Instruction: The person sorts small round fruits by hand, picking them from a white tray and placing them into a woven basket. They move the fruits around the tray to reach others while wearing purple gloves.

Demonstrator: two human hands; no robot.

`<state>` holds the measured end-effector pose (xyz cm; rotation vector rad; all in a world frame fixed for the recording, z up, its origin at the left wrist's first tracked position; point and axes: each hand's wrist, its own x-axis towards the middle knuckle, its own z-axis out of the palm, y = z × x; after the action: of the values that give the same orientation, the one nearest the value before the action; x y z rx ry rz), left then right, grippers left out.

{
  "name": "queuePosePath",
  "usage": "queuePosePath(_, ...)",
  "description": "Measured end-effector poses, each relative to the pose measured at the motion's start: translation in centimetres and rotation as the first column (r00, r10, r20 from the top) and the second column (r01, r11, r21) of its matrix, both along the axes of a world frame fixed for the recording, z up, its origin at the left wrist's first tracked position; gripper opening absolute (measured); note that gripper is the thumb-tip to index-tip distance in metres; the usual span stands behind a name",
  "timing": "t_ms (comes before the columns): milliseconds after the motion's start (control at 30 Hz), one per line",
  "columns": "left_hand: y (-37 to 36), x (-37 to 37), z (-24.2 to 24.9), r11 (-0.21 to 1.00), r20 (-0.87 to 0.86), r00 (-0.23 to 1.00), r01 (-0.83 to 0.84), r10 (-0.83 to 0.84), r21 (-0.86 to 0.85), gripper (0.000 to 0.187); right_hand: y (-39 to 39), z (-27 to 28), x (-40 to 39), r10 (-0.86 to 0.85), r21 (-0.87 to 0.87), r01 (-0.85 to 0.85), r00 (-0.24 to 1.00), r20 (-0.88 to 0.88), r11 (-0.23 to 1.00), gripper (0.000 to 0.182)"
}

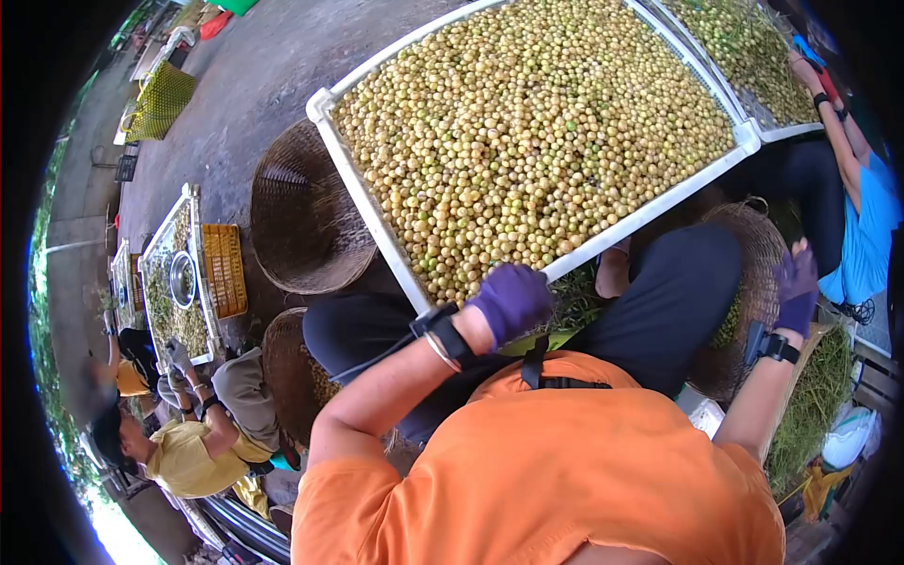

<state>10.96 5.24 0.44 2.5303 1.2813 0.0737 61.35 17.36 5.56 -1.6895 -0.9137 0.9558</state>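
A white-rimmed tray (pixel 367 212) full of small round yellow-green fruits (pixel 537 132) lies in front of me. My left hand (pixel 513 301), in a purple glove, is at the tray's near edge with its fingers curled in; what they hold, if anything, is hidden. Off to the right, my right hand (pixel 797 280), also gloved in purple with bare fingertips, is raised beside a woven basket (pixel 753 247). Its fingers point up and look apart, and nothing shows in them. Some green fruits are partly visible inside that basket.
Two woven baskets (pixel 311 212) (pixel 287 367) stand left of my legs. At the far left, a person in yellow (pixel 202 461) works by another tray (pixel 195 245) and an orange crate (pixel 223 268). A person in blue (pixel 862 235) reaches over a second fruit tray (pixel 744 56). Green stems (pixel 815 405) lie at right.
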Motion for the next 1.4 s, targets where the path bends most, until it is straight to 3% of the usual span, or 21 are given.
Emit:
queuePosePath(67, 2.7, -3.7, -0.1, 0.951, -0.164, 0.951, -0.283, 0.262, -0.123, 0.015, 1.6, 4.7, -5.8, 0.191, 0.161, -0.169, 0.973, -0.131, 0.972, 0.050)
queuePosePath(133, 5.1, -8.7, -0.6, 0.827, -0.237, 0.821, -0.553, 0.520, -0.102, 0.020, 3.1, 8.8, -11.5, 0.577, 0.388, -0.458, 0.766, -0.285, 0.800, 0.050)
queuePosePath(167, 5.7, -10.4, -0.4, 0.718, -0.102, 0.716, -0.696, 0.690, -0.028, 0.017, 3.1, 10.6, -15.9, 0.677, 0.461, -0.534, 0.698, -0.233, 0.709, 0.048)
queuePosePath(233, 6.8, -13.0, -0.4, 0.698, -0.152, 0.693, -0.715, 0.705, -0.025, 0.022, 3.0, 12.0, -24.5, 0.813, 0.534, -0.649, 0.567, -0.137, 0.542, 0.041)
queuePosePath(300, 7.1, -14.1, -1.8, 0.734, -0.140, 0.733, -0.677, 0.666, -0.051, 0.022, 3.8, 10.7, -31.9, 0.833, 0.399, -0.772, 0.553, 0.036, 0.495, 0.024)
queuePosePath(367, 7.2, -13.7, -2.4, 0.727, -0.236, 0.716, -0.684, 0.657, -0.049, 0.020, 5.9, 4.8, -38.4, 0.876, 0.370, -0.877, 0.413, 0.249, 0.308, 0.029)
queuePosePath(400, 7.1, -13.6, -2.4, 0.734, -0.259, 0.716, -0.678, 0.648, -0.037, 0.019, 5.8, 3.7, -41.3, 0.916, 0.058, -0.955, 0.296, 0.270, 0.292, 0.030)
queuePosePath(433, 7.1, -13.6, -2.4, 0.741, -0.282, 0.716, -0.671, 0.639, -0.025, 0.019, 6.0, 0.6, -43.8, 0.836, 0.038, -0.975, 0.207, 0.508, 0.219, 0.030)
queuePosePath(467, 7.2, -13.5, -2.5, 0.735, -0.282, 0.711, -0.678, 0.644, -0.030, 0.019, 6.7, -4.5, -45.5, 0.556, 0.025, -0.992, 0.089, 0.827, 0.121, 0.033)
queuePosePath(500, 7.3, -13.6, -2.7, 0.728, -0.283, 0.706, -0.684, 0.649, -0.036, 0.019, 6.3, -5.9, -46.9, 0.626, -0.247, -0.958, -0.104, 0.773, 0.146, 0.040)
queuePosePath(567, 7.4, -13.6, -2.6, 0.715, -0.265, 0.701, -0.697, 0.663, -0.054, 0.019, 5.6, -9.3, -47.4, 0.371, -0.266, -0.951, -0.192, 0.909, 0.158, 0.046)
queuePosePath(633, 7.4, -13.9, -2.0, 0.705, -0.227, 0.701, -0.705, 0.676, -0.077, 0.019, 5.1, -9.4, -47.5, 0.333, -0.285, -0.939, -0.211, 0.919, 0.191, 0.051)
queuePosePath(767, 8.2, -15.0, -3.1, 0.666, -0.246, 0.684, -0.728, 0.687, -0.163, 0.020, 5.0, -5.4, -45.1, 0.573, -0.567, -0.806, -0.549, 0.609, -0.170, 0.038)
queuePosePath(833, 8.7, -14.8, -2.1, 0.637, -0.172, 0.655, -0.755, 0.735, -0.153, 0.024, 6.0, -3.5, -44.3, 0.664, -0.514, -0.803, -0.564, 0.491, -0.303, 0.023)
queuePosePath(933, 9.4, -14.6, -1.3, 0.605, -0.077, 0.627, -0.772, 0.775, -0.195, 0.029, 7.8, -5.8, -46.2, 0.690, -0.366, -0.930, -0.277, 0.669, -0.019, 0.015)
queuePosePath(1033, 9.8, -14.2, -0.9, 0.579, -0.073, 0.608, -0.781, 0.791, -0.235, 0.033, 8.4, -9.6, -48.3, 0.558, -0.138, -0.989, -0.083, 0.825, 0.058, 0.012)
queuePosePath(1133, 10.0, -13.8, 0.7, 0.538, -0.079, 0.580, -0.791, 0.811, -0.291, 0.027, 6.8, -11.4, -48.9, 0.448, -0.185, -0.975, -0.111, 0.887, 0.126, 0.013)
queuePosePath(1233, 8.6, -12.8, 0.5, 0.757, 0.169, 0.811, -0.418, 0.560, -0.502, 0.017, 6.5, -11.8, -49.3, 0.403, -0.221, -0.961, -0.138, 0.905, 0.166, 0.012)
queuePosePath(1300, 7.3, -10.5, 1.4, 0.761, 0.297, 0.892, -0.075, 0.340, -0.644, 0.012, 7.1, -11.5, -49.4, 0.454, -0.283, -0.947, -0.187, 0.871, 0.154, 0.009)
queuePosePath(1367, 4.9, -8.1, 0.1, 0.693, 0.371, 0.883, 0.077, 0.287, -0.717, 0.016, 7.6, -11.7, -49.5, 0.488, -0.312, -0.941, -0.212, 0.846, 0.132, 0.013)
queuePosePath(1400, 3.9, -7.1, 0.3, 0.795, 0.379, 0.912, 0.110, 0.158, -0.596, 0.017, 7.7, -11.8, -49.6, 0.518, -0.322, -0.938, -0.214, 0.828, 0.126, 0.014)
